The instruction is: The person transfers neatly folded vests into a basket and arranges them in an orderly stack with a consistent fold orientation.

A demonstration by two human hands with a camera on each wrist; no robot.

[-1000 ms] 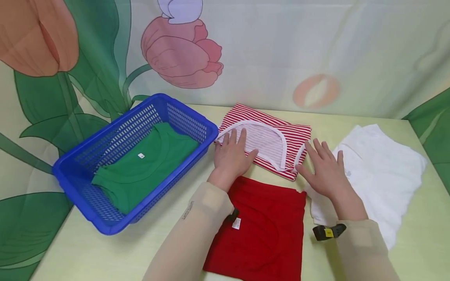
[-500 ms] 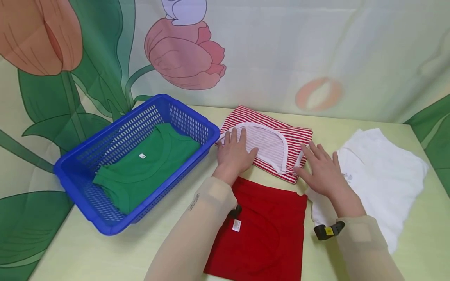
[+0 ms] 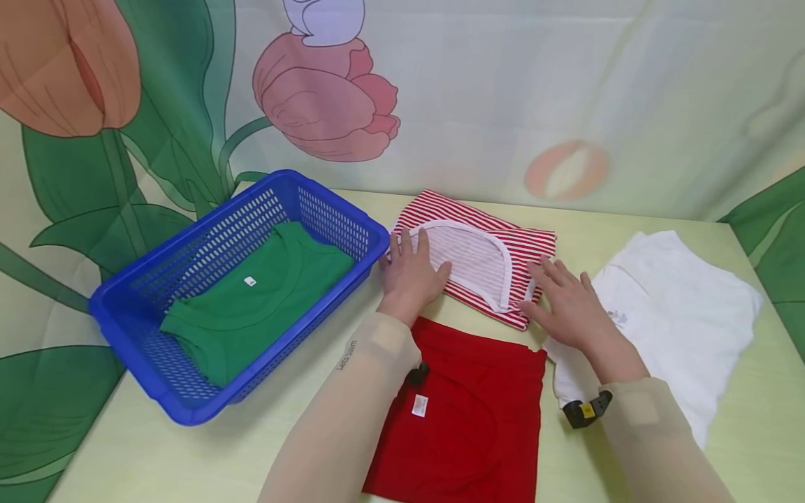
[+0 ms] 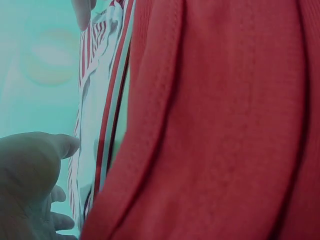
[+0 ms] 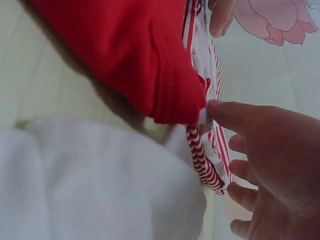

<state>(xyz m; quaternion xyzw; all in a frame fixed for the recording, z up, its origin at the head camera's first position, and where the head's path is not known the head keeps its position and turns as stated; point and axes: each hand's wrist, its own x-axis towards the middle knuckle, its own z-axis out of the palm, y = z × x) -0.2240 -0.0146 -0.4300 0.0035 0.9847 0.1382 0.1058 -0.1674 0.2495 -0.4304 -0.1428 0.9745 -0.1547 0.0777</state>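
The head view shows the left fingers (image 3: 422,244) loosely extended at the left end of the striped cloth (image 3: 468,255), and the right fingers (image 3: 553,271) likewise at its right end; neither the left hand (image 3: 411,276) nor the right hand (image 3: 569,307) curls round anything. How firmly they touch, I cannot tell. The right wrist view has the thumb at the cloth's near edge.

A strip of table (image 3: 207,468) shows behind the striped cloth, up to the printed backdrop (image 3: 472,98), and a narrower one between it and the red cloth (image 3: 478,412). Another lies between its right end and the white cloth (image 3: 679,314).

The basket (image 3: 298,327) has a corner just beside the left fingers, tight against that end. A green top (image 3: 258,293) lies inside. The left sleeve (image 3: 352,405) crosses the red cloth's left side; the right sleeve (image 3: 648,426) passes over part of the white cloth.

The striped cloth is folded, lying flat and slightly askew, red on white, with a white-trimmed curved opening showing its paler inner side.
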